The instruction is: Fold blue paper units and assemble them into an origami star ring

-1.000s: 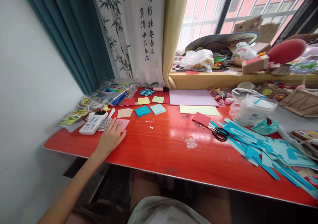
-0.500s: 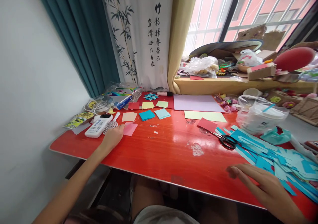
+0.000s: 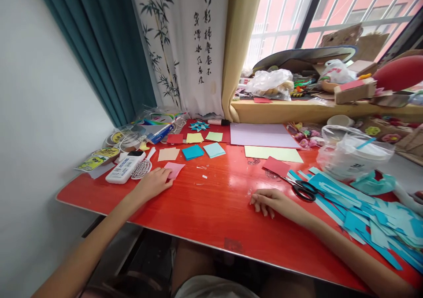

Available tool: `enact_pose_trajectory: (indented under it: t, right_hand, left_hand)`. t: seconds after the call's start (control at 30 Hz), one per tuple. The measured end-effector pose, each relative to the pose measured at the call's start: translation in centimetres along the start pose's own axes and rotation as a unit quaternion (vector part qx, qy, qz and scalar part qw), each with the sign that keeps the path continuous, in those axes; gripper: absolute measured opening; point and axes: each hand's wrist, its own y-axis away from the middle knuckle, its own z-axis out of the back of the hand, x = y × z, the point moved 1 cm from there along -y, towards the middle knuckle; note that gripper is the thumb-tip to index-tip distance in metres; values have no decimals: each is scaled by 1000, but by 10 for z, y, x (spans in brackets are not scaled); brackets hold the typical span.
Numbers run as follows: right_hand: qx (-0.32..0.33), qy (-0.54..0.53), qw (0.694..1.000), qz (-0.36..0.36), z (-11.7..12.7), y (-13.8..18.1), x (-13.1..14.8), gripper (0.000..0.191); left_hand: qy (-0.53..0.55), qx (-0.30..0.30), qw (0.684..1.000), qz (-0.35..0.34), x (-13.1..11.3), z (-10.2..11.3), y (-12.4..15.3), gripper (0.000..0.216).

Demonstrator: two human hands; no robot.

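Observation:
At the left of the red table my left hand (image 3: pixel 155 181) is on a pink paper square (image 3: pixel 176 170), with fingers over its left side and the thumb at its near edge. The grip looks closed on the sheet, though the fingertips are partly hidden. My right hand (image 3: pixel 269 201) is low over the middle of the table, palm down, fingers loosely bent and apart, holding nothing. Beyond the left hand lie a beige square (image 3: pixel 168 154), a blue stack (image 3: pixel 193 152) and a light blue stack (image 3: pixel 214 150). Black-handled scissors (image 3: pixel 302 189) rest against a red square (image 3: pixel 276 166).
Blue paper strips (image 3: pixel 373 214) are heaped at the right. A bagged white tub (image 3: pixel 353 157) stands behind them. A white bottle-like case (image 3: pixel 124 170) and a hairbrush (image 3: pixel 142 168) lie at the left. Lilac paper (image 3: pixel 261 134) and a blue folded star (image 3: pixel 199 126) are at the back.
My right hand has moved left and inward from the right front to the table's middle. My left hand has shifted slightly right, further onto the pink paper. The view has moved a little.

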Motion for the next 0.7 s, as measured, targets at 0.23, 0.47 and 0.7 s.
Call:
enact_pose_trajectory:
  t: [0.23,0.47,0.7]
  right_hand:
    - [-69,-140,986,55,-7,-43,15,34]
    - [-4,-513,856,65,-7,-59,23,52]
    - [26,-551,834,22,7,-50,16,50]
  left_hand:
    - [21,-149,987,-55,-50,19,-30,31]
    - [37,-294,862,-411,-165,18,-87,25]
    - [198,-174,900,-347,-167,2,-99,53]
